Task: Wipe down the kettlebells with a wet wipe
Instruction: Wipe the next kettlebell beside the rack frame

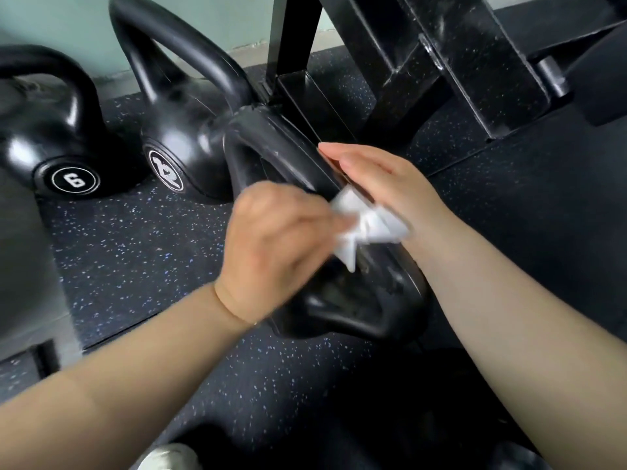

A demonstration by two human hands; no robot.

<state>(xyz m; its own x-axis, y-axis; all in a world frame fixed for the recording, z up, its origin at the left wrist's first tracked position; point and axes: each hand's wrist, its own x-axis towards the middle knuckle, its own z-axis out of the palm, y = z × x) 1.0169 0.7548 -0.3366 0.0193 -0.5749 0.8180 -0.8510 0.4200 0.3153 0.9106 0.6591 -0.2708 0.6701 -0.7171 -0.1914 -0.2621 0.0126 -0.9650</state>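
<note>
Kettlebell nearest the person is lying under both hands, handle tilted away. Left hand is pinching a white wet wipe against the handle. Right hand is resting flat and open on the handle, just beyond the wipe. Kettlebells marked 12 and 6 are standing left of the left hand.

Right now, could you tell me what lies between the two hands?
In the head view, a crumpled white wet wipe lies between the left hand and right hand, over the nearest kettlebell's handle.
</note>
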